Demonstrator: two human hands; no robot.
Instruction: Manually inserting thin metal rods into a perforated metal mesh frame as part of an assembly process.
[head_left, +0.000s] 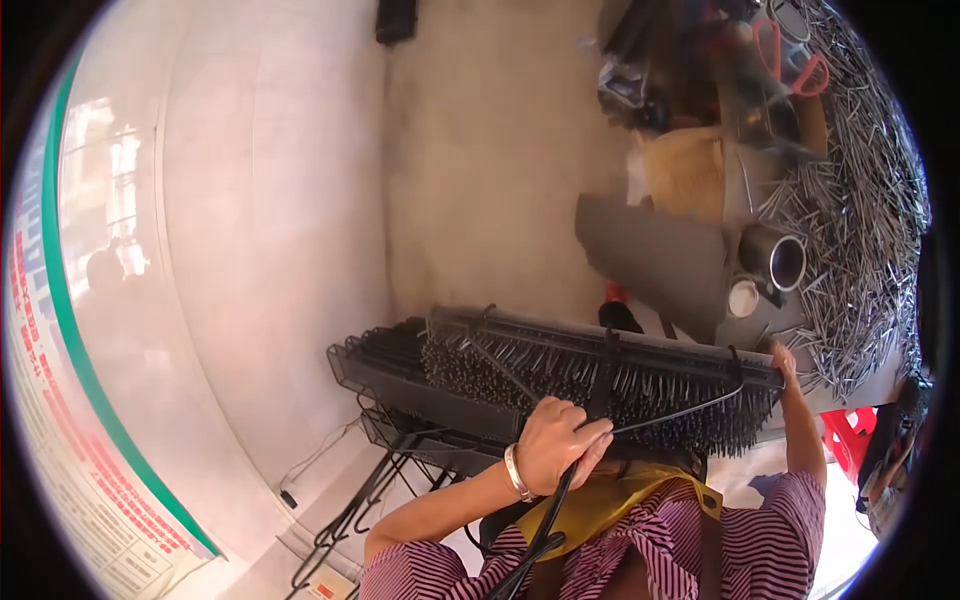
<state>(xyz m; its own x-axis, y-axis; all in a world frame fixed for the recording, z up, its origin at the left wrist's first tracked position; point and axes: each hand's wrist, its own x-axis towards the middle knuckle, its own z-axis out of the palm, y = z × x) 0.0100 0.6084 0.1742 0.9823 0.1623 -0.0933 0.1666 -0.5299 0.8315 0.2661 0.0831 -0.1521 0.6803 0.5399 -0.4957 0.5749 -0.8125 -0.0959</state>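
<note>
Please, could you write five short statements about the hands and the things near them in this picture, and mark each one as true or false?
1. The left hand grips a thin black cord. True.
2. The right hand lies on top of the left hand. False: it is at the right end of the long dark rack.
3. A bracelet is on the left wrist. True.
4. The left sleeve is plain green. False: it is striped.
5. A hollow metal cylinder is beside a heap of thin metal pieces. True.
</note>
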